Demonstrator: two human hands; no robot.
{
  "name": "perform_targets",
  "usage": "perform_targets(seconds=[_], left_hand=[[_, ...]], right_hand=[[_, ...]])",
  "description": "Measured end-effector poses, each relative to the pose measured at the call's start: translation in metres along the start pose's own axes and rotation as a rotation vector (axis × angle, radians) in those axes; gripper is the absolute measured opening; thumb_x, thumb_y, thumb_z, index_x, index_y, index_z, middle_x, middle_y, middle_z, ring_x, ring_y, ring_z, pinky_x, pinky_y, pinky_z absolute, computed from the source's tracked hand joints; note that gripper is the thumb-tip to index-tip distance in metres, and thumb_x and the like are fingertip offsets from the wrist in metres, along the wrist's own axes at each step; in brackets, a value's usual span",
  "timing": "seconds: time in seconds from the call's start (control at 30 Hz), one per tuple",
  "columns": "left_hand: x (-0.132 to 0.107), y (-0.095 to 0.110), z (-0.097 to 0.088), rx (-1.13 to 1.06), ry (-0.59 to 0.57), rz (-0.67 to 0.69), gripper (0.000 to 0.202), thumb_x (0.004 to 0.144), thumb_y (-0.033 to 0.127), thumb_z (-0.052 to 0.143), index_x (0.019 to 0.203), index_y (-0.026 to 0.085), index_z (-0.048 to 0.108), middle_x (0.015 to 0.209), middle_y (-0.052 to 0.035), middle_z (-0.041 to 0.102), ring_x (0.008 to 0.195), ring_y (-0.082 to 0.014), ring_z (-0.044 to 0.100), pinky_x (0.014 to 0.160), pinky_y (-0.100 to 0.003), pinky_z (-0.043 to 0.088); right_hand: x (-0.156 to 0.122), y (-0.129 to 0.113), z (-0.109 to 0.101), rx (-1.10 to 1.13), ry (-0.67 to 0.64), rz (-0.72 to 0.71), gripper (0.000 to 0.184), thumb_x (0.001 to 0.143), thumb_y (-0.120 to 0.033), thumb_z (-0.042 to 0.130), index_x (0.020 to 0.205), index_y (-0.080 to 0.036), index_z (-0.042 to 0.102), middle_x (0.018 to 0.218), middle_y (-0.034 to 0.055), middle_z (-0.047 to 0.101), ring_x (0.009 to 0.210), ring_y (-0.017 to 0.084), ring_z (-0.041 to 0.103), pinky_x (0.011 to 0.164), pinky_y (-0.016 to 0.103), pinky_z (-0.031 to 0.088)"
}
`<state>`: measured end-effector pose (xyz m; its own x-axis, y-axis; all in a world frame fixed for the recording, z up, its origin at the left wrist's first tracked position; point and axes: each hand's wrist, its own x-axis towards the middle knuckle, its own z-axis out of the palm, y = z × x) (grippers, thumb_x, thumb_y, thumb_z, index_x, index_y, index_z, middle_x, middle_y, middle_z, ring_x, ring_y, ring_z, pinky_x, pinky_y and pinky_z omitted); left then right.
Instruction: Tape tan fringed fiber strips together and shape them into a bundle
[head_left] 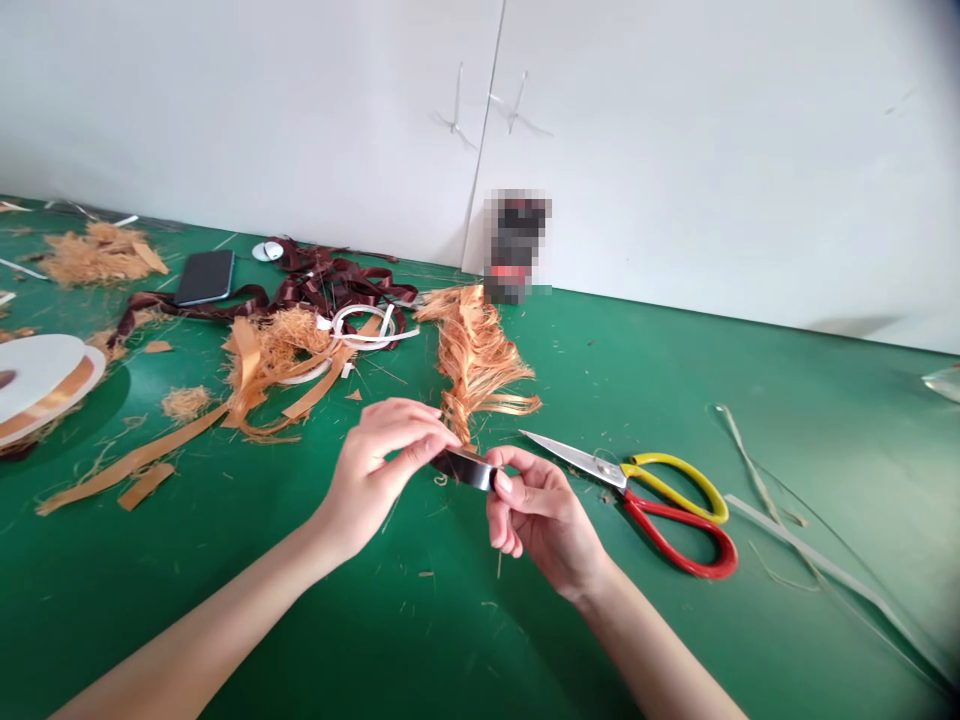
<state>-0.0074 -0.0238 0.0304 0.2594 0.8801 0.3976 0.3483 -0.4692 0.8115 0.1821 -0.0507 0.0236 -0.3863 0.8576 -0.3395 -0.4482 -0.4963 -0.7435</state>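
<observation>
Near-black and glossy, a narrow flat strip [471,470] bridges the two hands above the smooth green tabletop [420,650], one end grasped by the thumb and fingers of the left hand [390,450], the other pinched in the right hand [546,508]. Just beyond lies a frayed orange fibre bundle [476,355]; rightward, steel scissors with yellow and red handles [616,476].

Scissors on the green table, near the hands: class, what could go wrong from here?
The scissors lie with their pointed blade exposed close to the right hand, so a careless sideways move might prick it.

The orange fringe lies just beyond the dark strip between the hands; its loose strands could snag on the strip.

If the left hand slips, the strip might twist.
</observation>
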Motion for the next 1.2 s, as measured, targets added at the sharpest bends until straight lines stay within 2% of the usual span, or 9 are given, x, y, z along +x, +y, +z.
perform_targets(seconds=[0.13,0.23,0.4,0.5,0.67,0.77,0.87,1.0,1.2], left_hand=[[0.015,-0.007,-0.02,0.397,0.267,0.233,0.02,0.091,0.023,0.056,0.073,0.021,0.066,0.075,0.0009,0.07,0.077,-0.0178,0.062,0.077,-0.035,0.045],[0.031,-0.023,-0.051,0.644,0.423,0.214,0.027,0.095,0.022,0.044,0.073,0.019,0.061,0.076,-0.0011,0.067,0.08,-0.018,0.061,0.077,-0.036,0.047],[0.047,-0.081,-0.115,0.838,0.329,0.098,0.023,0.09,0.03,0.049,0.075,0.018,0.061,0.082,-0.0024,0.065,0.111,-0.0283,0.053,0.101,-0.054,0.028],[0.046,-0.108,-0.132,0.862,0.328,0.05,0.043,0.088,0.053,0.046,0.083,0.013,0.062,0.11,-0.0116,0.065,0.128,-0.0406,0.039,0.101,-0.069,0.012],[0.046,-0.07,-0.107,0.905,0.209,0.023,0.058,0.092,0.054,0.04,0.137,0.017,0.044,0.147,-0.0117,0.04,0.136,-0.0408,0.029,0.104,-0.064,0.02],[0.05,-0.022,-0.081,0.675,-0.007,0.133,0.042,0.098,0.044,0.035,0.119,0.02,0.062,0.125,-0.0068,0.062,0.118,-0.0281,0.053,0.102,-0.051,0.038],[0.049,0.008,-0.061,0.442,-0.239,0.212,0.033,0.096,0.043,0.043,0.114,0.027,0.065,0.126,-0.0022,0.062,0.122,-0.0244,0.052,0.104,-0.048,0.04],[0.042,0.014,-0.044,0.378,-0.462,0.263,0.025,0.087,0.042,0.061,0.107,0.032,0.07,0.125,-0.0011,0.063,0.121,-0.0246,0.052,0.1,-0.044,0.044],[0.04,0.011,-0.035,0.215,-0.607,0.235,0.013,0.086,0.025,0.063,0.077,0.027,0.073,0.086,0.0021,0.071,0.08,-0.0156,0.065,0.076,-0.028,0.052]], right_hand=[[0.002,0.001,-0.001,0.009,0.03,-0.009,0.032,0.07,-0.037,0.077,0.082,-0.016,0.056,0.043,0.0005,0.063,0.03,0.007,0.046,0.03,0.014,0.029],[0.004,0.0,-0.003,-0.002,0.027,-0.017,0.034,0.069,-0.038,0.077,0.082,-0.016,0.056,0.04,-0.0011,0.06,0.029,0.006,0.042,0.03,0.015,0.024],[0.005,-0.001,-0.006,-0.07,-0.02,-0.042,0.031,0.074,-0.041,0.071,0.081,-0.017,0.054,0.04,-0.0022,0.058,0.03,0.005,0.039,0.032,0.016,0.023],[0.003,0.0,-0.006,-0.152,-0.039,-0.055,0.033,0.077,-0.046,0.068,0.077,-0.018,0.051,0.042,-0.0024,0.058,0.032,0.006,0.04,0.034,0.016,0.024],[0.002,0.001,-0.004,-0.247,-0.066,-0.071,0.039,0.072,-0.052,0.07,0.075,-0.019,0.049,0.041,-0.0054,0.055,0.032,0.005,0.04,0.035,0.017,0.024],[0.001,-0.001,-0.002,-0.276,-0.056,-0.066,0.042,0.07,-0.054,0.071,0.072,-0.019,0.049,0.039,-0.0068,0.051,0.031,0.004,0.035,0.036,0.018,0.022],[0.002,-0.003,-0.003,-0.298,-0.043,-0.063,0.041,0.07,-0.053,0.071,0.072,-0.019,0.049,0.038,-0.0076,0.049,0.031,0.004,0.033,0.036,0.018,0.02],[0.002,-0.005,-0.006,-0.31,-0.041,-0.054,0.039,0.07,-0.051,0.071,0.071,-0.018,0.05,0.04,-0.0087,0.046,0.031,0.003,0.032,0.036,0.019,0.017],[0.003,-0.007,-0.009,-0.323,0.004,-0.087,0.039,0.07,-0.053,0.07,0.07,-0.017,0.055,0.048,-0.0076,0.044,0.037,0.004,0.03,0.04,0.021,0.015]])
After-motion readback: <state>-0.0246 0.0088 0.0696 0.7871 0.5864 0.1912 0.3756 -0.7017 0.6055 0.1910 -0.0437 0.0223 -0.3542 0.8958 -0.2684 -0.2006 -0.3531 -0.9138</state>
